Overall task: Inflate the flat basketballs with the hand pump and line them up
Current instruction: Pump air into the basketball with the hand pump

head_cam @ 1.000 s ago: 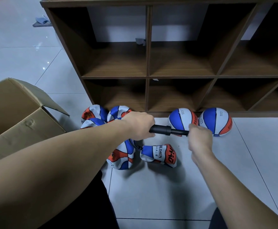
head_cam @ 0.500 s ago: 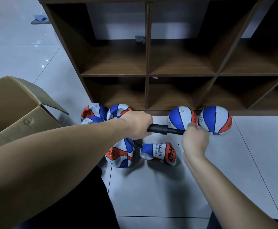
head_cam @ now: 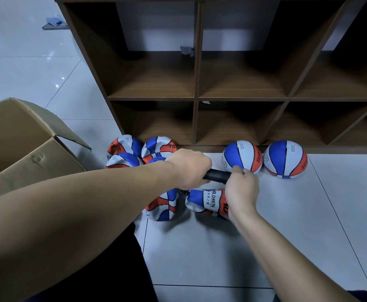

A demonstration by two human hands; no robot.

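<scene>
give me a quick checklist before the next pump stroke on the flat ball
1. Left hand gripping the black hand pump: ok.
2. Right hand closed on the pump's handle end: ok.
3. Thin black hose seated in the crumpled blue, white and orange basketball: cannot tell, the joint is hidden.
4. That ball round yet: not ok, still creased.
5. Two round inflated basketballs lined up side by side along the brown wooden shelf: ok.

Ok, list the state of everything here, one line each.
Pump: gripped by both hands, compressed.
Left hand: closed on barrel.
Right hand: closed on handle end.
Two balls by shelf: round, inflated.
Ball under pump: crumpled, flat.
Cardboard box: flaps open.
Shelf: cubbies empty.
</scene>
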